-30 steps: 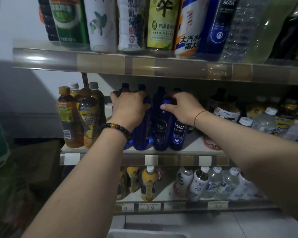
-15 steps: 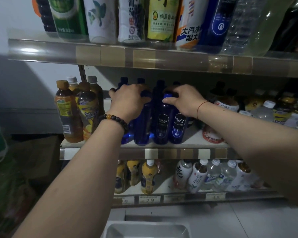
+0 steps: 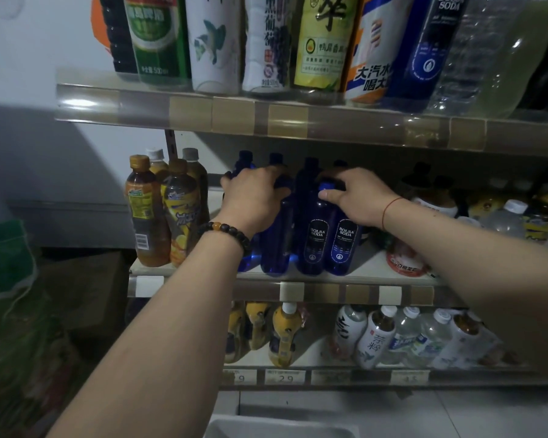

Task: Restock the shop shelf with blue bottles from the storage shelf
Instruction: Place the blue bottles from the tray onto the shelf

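Note:
Several dark blue soda bottles (image 3: pixel 314 238) stand in a tight cluster on the middle shelf (image 3: pixel 298 292). My left hand (image 3: pixel 253 197), with a bead bracelet at the wrist, is closed over the tops of the left bottles in the cluster. My right hand (image 3: pixel 356 197), with a red string at the wrist, grips the neck and blue cap of a front bottle labelled Bolsa Soda (image 3: pixel 342 245). More blue bottles stand behind, their caps showing above my fingers.
Amber tea bottles (image 3: pixel 149 216) stand left of the cluster. A red-lidded jar (image 3: pixel 404 260) and mixed bottles sit to the right. Tall drinks line the top shelf (image 3: pixel 266 118). Pale bottles lie on the lower shelf (image 3: pixel 377 339). A white bin (image 3: pixel 279 429) is below.
Both hands stay on the blue bottles with almost no shift. The view has tilted slightly, so the shelves sit a little differently in frame.

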A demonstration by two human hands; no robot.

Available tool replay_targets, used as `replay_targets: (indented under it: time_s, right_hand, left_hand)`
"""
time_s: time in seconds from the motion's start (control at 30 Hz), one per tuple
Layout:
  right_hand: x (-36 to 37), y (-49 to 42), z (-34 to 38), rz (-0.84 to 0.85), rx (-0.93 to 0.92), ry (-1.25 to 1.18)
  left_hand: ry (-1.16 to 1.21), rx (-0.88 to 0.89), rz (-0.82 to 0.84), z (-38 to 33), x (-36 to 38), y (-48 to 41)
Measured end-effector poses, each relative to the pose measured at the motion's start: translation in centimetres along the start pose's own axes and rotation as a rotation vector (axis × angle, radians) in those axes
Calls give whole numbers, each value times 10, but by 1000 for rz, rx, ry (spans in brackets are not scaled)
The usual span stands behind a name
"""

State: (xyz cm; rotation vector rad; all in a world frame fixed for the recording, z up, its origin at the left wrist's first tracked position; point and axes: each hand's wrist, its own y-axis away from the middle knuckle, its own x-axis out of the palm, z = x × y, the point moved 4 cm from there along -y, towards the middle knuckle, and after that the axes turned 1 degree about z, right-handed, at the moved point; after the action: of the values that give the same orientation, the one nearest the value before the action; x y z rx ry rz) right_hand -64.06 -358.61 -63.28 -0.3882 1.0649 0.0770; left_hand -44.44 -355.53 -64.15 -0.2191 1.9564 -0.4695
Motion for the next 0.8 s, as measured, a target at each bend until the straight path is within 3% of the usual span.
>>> replay_targets:
  time_s: [0.17,0.37,0.53,0.7,0.8]
  right_hand:
    - [1,0,-1,-13,5,-17]
    - [1,1,0,-26,25,-120]
    - [5,-1,-6,-29,64,-199]
    - [4,0,-3,-30,49,-154]
    - [6,0,-3,-38,44,-129]
  left_hand:
    - [39,8,44,1,3,-1]
    - [87,-40,-62,-2,1,2]
    - [95,-37,5,-8,2,1]
    - [80,-44,66,-9,0,3]
    - [103,-44,15,-10,3,5]
